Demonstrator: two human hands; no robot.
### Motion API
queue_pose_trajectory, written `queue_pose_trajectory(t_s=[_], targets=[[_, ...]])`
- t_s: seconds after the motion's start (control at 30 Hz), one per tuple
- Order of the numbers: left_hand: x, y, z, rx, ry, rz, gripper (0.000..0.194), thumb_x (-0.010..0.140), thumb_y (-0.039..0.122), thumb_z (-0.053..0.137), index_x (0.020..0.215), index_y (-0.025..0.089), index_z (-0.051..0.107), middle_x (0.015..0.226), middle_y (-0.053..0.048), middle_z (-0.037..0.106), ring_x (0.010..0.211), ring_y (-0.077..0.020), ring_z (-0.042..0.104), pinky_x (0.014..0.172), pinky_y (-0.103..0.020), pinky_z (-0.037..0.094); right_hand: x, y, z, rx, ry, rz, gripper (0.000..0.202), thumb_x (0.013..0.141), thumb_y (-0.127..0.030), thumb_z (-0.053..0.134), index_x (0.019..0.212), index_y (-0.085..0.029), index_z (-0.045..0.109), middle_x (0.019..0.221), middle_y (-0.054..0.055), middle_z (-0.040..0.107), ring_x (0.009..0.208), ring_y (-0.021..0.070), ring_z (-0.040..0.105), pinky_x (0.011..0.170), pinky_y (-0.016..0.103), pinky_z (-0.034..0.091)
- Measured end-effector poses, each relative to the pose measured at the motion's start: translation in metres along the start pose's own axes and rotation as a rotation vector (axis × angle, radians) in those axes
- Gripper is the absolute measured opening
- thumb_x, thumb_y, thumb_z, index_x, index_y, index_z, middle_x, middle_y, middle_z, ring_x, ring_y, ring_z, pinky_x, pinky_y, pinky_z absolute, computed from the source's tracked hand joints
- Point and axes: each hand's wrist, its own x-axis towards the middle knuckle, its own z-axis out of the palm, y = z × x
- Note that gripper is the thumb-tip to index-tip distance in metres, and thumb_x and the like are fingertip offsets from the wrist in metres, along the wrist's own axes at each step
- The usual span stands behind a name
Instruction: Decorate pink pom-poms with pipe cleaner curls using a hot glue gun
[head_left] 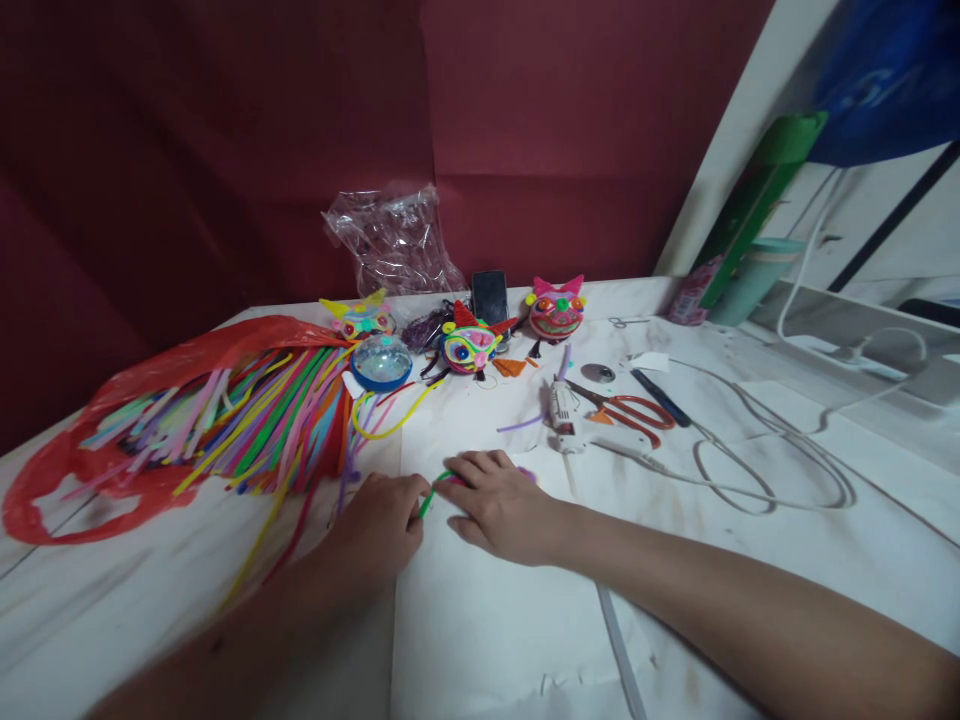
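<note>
My left hand [384, 520] is closed, its thumb and forefinger pinching a green pipe cleaner [427, 502]. From that pinch the green strand runs up to the right and passes beneath the fingertips of my right hand [499, 508]. That hand lies palm down on a white sheet of paper [480, 640], fingers stretched and thumb apart. A coiled piece with a purple and pink edge [529, 475] peeks out past its knuckles; most of it is hidden under the hand.
Left lies a red plastic bag [187, 350] of colourful pipe cleaners [262, 420]. Behind are lion-head ornaments [471, 345], a blue-rimmed dome [381, 362], a phone [490, 296] and clear plastic [397, 240]. Right are a glue gun [562, 410], orange-handled scissors [630, 410] and a looping cable [810, 470].
</note>
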Motion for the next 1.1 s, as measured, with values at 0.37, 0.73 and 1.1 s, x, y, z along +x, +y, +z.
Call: queue_pose_trajectory(t_s=[0.37, 0.73, 1.1], targets=[[-0.0006, -0.0016, 0.0025, -0.014, 0.010, 0.114, 0.021, 0.074, 0.005, 0.047, 0.080, 0.016, 0.064, 0.083, -0.006, 0.068, 0.083, -0.0214, 0.061, 0.076, -0.032, 0.038, 0.0009, -0.0012, -0.0010, -0.013, -0.002, -0.003, 0.041, 0.094, -0.036, 0.048, 0.127, -0.015, 0.056, 0.133, 0.017, 0.052, 0.118, 0.0309, 0.044, 0.094, 0.047, 0.035], [0.0011, -0.0043, 0.0088, -0.022, 0.070, 0.031, 0.022, 0.077, 0.008, 0.047, 0.089, 0.017, 0.063, 0.080, -0.006, 0.068, 0.080, -0.0220, 0.061, 0.070, -0.031, 0.038, 0.0002, -0.0007, 0.0006, -0.024, 0.007, -0.009, 0.041, 0.094, -0.037, 0.047, 0.128, -0.014, 0.055, 0.133, 0.017, 0.053, 0.117, 0.0312, 0.045, 0.093, 0.047, 0.035], [0.0013, -0.0068, 0.0093, -0.004, 0.076, 0.140, 0.030, 0.074, 0.004, 0.045, 0.086, 0.018, 0.068, 0.087, -0.008, 0.070, 0.086, -0.0245, 0.063, 0.080, -0.036, 0.043, 0.0039, -0.0028, -0.0084, -0.066, -0.031, 0.003, 0.044, 0.093, -0.042, 0.048, 0.129, -0.017, 0.053, 0.130, 0.015, 0.055, 0.113, 0.0290, 0.048, 0.091, 0.045, 0.038]])
